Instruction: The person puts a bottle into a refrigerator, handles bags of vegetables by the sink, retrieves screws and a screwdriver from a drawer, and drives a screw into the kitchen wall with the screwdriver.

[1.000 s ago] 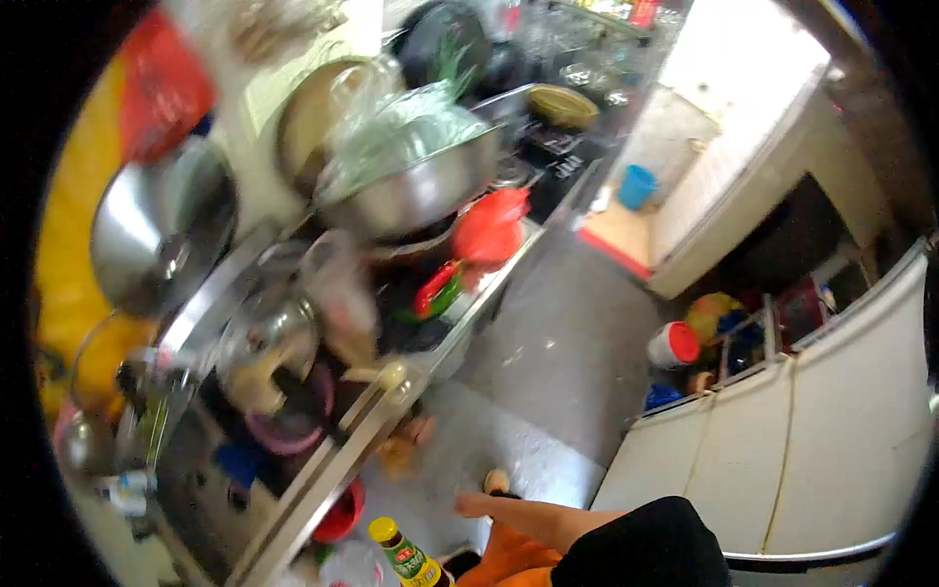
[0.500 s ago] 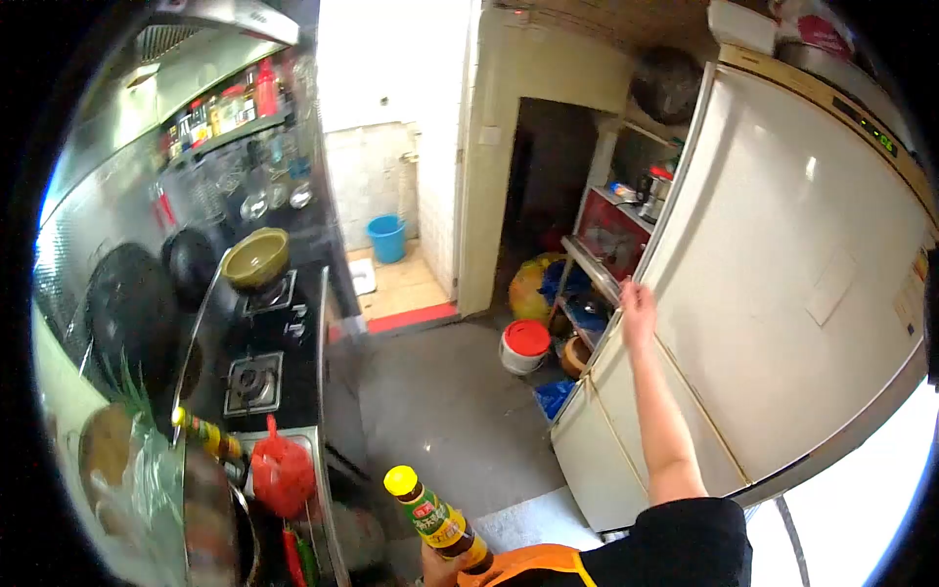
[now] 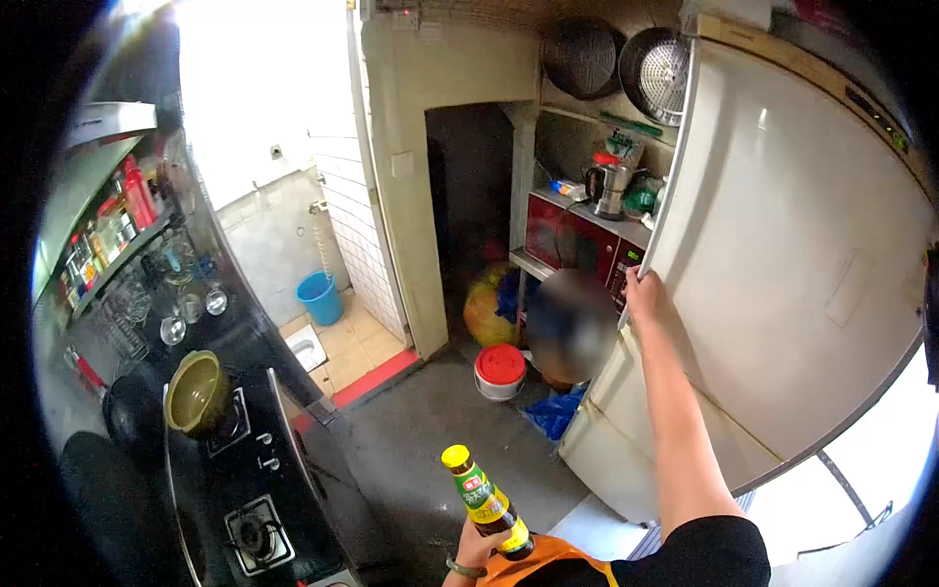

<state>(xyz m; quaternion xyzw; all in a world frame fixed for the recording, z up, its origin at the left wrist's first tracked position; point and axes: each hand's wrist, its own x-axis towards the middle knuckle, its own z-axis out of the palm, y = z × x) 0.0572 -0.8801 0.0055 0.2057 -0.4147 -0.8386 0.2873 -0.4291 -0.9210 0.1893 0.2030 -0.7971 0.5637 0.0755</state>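
A dark sauce bottle with a yellow cap and a green and yellow label [image 3: 486,501] is held tilted at the bottom centre. My left hand [image 3: 477,544] wraps round its lower part, a bracelet on the wrist. My right arm reaches forward to the tall white refrigerator [image 3: 782,245]. There my right hand [image 3: 641,293] has its fingers curled round the left edge of the upper door. The door looks closed.
At left, a stove [image 3: 259,533] carries an olive pot [image 3: 198,396]. A white bucket with a red lid [image 3: 500,372] and a blue bag [image 3: 556,413] stand on the floor. Beyond are a microwave [image 3: 572,235] and a doorway with a blue bucket [image 3: 320,298].
The view has swung right from the counter toward the refrigerator. My right hand has reached out to the door edge and now grips it. The bottle has come into fuller view with my left hand.
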